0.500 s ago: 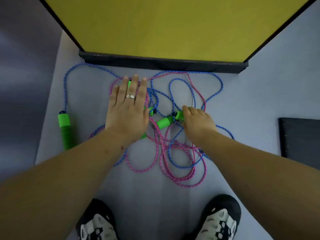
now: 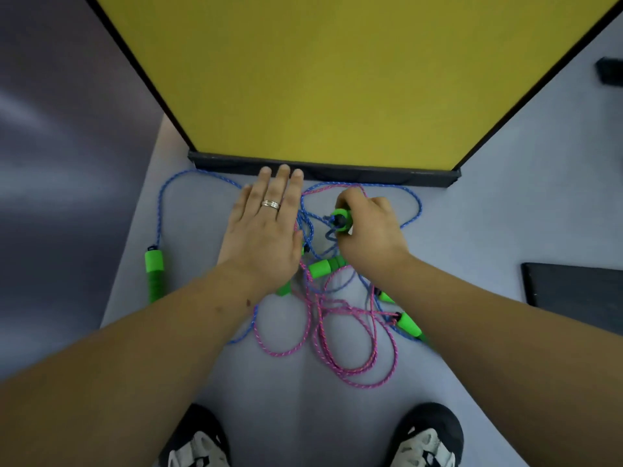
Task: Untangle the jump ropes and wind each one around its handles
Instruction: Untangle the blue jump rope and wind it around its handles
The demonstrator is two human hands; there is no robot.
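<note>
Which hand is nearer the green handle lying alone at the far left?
Left. The left hand lies flat just right of that handle; the right hand is farther right.

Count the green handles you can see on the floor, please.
5 at least: one far left, one in the right hand, one in the middle, two by the right forearm. A green bit under the left hand may be another.

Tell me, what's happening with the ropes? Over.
Left hand flat on tangle. Right hand grips green foam handle. Blue cord and pink cord still knotted.
</note>
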